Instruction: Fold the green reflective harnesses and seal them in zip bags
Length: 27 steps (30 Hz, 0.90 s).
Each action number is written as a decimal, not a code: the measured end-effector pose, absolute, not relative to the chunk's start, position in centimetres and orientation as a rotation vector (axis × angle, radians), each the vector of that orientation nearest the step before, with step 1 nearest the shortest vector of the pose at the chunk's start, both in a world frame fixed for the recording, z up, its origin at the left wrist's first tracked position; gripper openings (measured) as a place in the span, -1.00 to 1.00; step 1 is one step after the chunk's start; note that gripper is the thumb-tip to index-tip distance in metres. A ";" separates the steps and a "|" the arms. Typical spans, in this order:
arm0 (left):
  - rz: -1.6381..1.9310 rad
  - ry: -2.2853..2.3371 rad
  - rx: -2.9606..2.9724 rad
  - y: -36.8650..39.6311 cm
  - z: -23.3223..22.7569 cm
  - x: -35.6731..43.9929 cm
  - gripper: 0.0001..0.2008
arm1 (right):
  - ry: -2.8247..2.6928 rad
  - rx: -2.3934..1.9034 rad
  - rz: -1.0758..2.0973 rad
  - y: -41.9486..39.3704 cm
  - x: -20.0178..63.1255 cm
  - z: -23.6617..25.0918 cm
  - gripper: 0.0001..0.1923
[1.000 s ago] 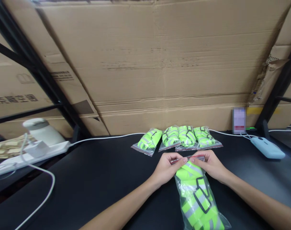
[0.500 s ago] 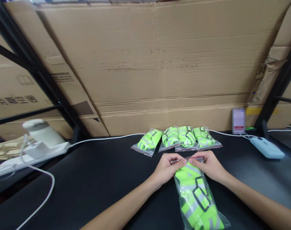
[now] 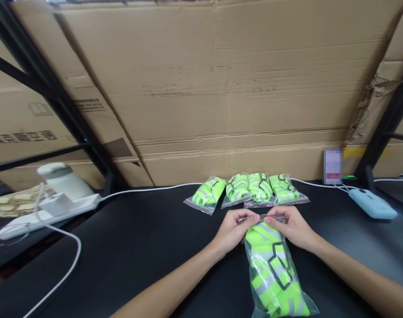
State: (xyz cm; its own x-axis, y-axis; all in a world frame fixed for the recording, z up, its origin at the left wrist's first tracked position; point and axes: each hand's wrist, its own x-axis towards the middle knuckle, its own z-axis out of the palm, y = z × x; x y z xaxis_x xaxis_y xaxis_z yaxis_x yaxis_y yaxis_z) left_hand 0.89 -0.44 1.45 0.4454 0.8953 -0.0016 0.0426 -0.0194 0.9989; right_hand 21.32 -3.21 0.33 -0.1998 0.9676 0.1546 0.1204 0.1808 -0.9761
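Observation:
A clear zip bag (image 3: 254, 282) with a folded neon-yellow reflective vest (image 3: 266, 254) inside lies on the black table, its zip edge toward the far side. My left hand (image 3: 233, 229) pinches that zip edge on the left between thumb and fingers. On the right part of the same edge, my right hand (image 3: 292, 225) pinches with its thumb on top. A small gap separates the two thumbs. Black trim and grey reflective bands show through the plastic. Beyond my hands, several similar bagged vests (image 3: 237, 190) lie in a row.
A cardboard wall (image 3: 221, 88) closes off the back. To the left are a white power strip (image 3: 85, 205), a pale bottle (image 3: 67, 181) and a loose white cable (image 3: 77, 256). At right, a phone (image 3: 333, 167) leans near a light-blue power bank (image 3: 372, 204).
The thumbs sit slightly farther apart along the zip edge. The whole view has shifted a little; the bag and both hands otherwise keep their places.

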 end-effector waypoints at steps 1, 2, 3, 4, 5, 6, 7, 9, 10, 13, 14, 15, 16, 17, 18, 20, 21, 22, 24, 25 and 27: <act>0.842 0.903 1.410 -0.4 1.4 0.9 -0.59 | -1.520 -1.092 1.150 -3.2 21.4 0.4 -0.63; 0.836 0.914 1.396 -0.3 1.4 0.8 -0.58 | -1.506 -1.099 1.157 -3.2 21.4 0.4 -0.63; 0.832 0.922 1.391 -0.3 1.3 0.8 -0.57 | -1.487 -1.105 1.166 -3.2 21.5 0.4 -0.62; 0.833 0.925 1.395 -0.2 1.2 0.8 -0.56 | -1.465 -1.111 1.175 -3.2 21.5 0.4 -0.61; 0.840 0.926 1.408 -0.1 1.1 0.7 -0.55 | -1.443 -1.119 1.186 -3.2 21.5 0.4 -0.61; 0.847 0.920 1.425 -0.1 1.0 0.7 -0.54 | -1.422 -1.128 1.199 -3.2 21.6 0.4 -0.60; 0.856 0.909 1.445 -0.1 1.0 0.7 -0.53 | -1.406 -1.137 1.212 -3.2 21.6 0.4 -0.60; 0.875 0.870 1.486 -0.1 0.9 0.6 -0.53 | -1.393 -1.140 1.236 -3.2 21.6 0.4 -0.61; 0.883 0.846 1.501 -0.1 0.9 0.6 -0.53 | -1.394 -1.135 1.247 -3.2 21.5 0.5 -0.62; 0.903 0.794 1.521 -0.1 1.0 0.6 -0.54 | -1.402 -1.117 1.273 -3.2 21.5 0.5 -0.64; 0.905 0.788 1.523 -0.2 1.0 0.6 -0.54 | -1.401 -1.114 1.277 -3.2 21.5 0.5 -0.65; 0.906 0.785 1.525 -0.2 1.1 0.6 -0.54 | -1.400 -1.112 1.277 -3.3 21.5 0.6 -0.65; 0.904 0.784 1.527 -0.2 1.1 0.6 -0.53 | -1.399 -1.108 1.273 -3.3 21.5 0.6 -0.66; 0.902 0.785 1.528 -0.2 1.1 0.6 -0.53 | -1.401 -1.105 1.267 -3.2 21.5 0.6 -0.66; 0.902 0.787 1.528 -0.2 1.1 0.6 -0.53 | -1.404 -1.101 1.260 -3.2 21.5 0.6 -0.66; 0.891 0.794 1.523 -0.2 1.0 0.7 -0.54 | -1.414 -1.093 1.248 -3.2 21.6 0.6 -0.66; 0.880 0.800 1.522 -0.2 1.0 0.7 -0.54 | -1.413 -1.092 1.245 -3.1 21.6 0.5 -0.66; 0.865 0.810 1.522 -0.2 0.9 0.7 -0.53 | -1.409 -1.093 1.243 -3.1 21.6 0.5 -0.66; 0.837 0.833 1.526 -0.2 0.9 0.8 -0.51 | -1.390 -1.102 1.240 -3.1 21.5 0.4 -0.65; 0.829 0.838 1.529 -0.2 0.9 0.8 -0.51 | -1.380 -1.108 1.240 -3.1 21.4 0.4 -0.65; 0.827 0.826 1.538 -0.2 0.9 0.8 -0.51 | -1.374 -1.116 1.245 -3.1 21.3 0.4 -0.65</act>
